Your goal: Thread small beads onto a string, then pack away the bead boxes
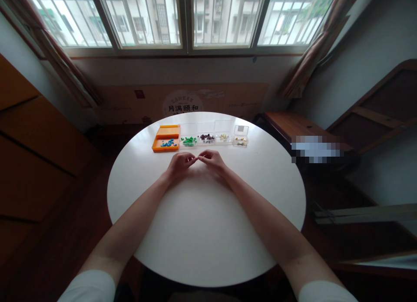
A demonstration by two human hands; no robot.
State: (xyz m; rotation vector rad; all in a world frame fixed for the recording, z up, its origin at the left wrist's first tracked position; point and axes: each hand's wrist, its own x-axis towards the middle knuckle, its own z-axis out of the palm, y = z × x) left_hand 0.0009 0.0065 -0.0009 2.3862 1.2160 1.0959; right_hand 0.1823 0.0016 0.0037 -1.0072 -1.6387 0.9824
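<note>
My left hand [182, 162] and my right hand [210, 159] meet fingertip to fingertip just above the white round table [202, 232]. Thumbs and fingers of both are pinched; anything between them is too small to make out. Beyond my left hand sits an orange box [156, 146] with small blue pieces [168, 142]. To its right, open clear plastic boxes stand in a row: one with green pieces [189, 141], one with dark brown pieces [206, 138], one with pale yellowish pieces [223, 137]. A smaller clear box [240, 140] with a few yellowish pieces ends the row.
A wooden bench [296, 124] stands beyond the table's right side, with a pixelated patch over part of it. Along the wall under the window leans a large printed cardboard panel [130, 104]. An orange-brown cabinet [39, 141] is at the left.
</note>
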